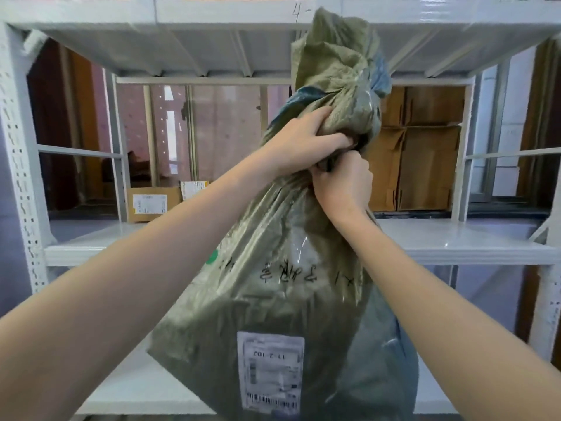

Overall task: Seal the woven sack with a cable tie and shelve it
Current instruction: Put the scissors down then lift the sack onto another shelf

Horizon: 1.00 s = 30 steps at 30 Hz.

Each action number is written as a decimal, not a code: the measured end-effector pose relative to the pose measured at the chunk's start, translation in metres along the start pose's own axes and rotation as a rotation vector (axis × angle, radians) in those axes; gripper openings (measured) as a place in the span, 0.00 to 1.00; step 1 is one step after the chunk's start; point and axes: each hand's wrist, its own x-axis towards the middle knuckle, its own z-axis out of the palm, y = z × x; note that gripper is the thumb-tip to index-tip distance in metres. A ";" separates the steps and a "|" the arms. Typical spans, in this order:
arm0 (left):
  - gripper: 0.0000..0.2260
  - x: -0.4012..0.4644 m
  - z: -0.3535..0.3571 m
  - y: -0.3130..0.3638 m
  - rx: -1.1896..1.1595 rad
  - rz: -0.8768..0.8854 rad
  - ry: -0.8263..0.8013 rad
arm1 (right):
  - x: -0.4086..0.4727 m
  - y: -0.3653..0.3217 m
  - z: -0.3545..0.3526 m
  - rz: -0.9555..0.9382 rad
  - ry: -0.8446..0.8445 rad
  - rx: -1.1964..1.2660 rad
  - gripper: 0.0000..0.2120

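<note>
Before white shelving (230, 250) with cardboard boxes (151, 203): left hand (303, 144) and right hand (343, 183) clenched round gathered neck of woven sack (273, 299).

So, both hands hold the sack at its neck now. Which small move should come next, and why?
Probably lift the sack forward onto the middle shelf. The left hand and right hand both grip its gathered neck, and the sack hangs in front of that shelf. No cable tie shows here.

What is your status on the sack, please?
Left hand and right hand both grip the sack neck. Sack upright before the shelf. Cable tie not visible.
</note>
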 end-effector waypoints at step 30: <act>0.14 0.101 -0.034 -0.079 0.136 0.318 0.565 | 0.137 -0.020 0.077 -0.531 0.409 -0.008 0.09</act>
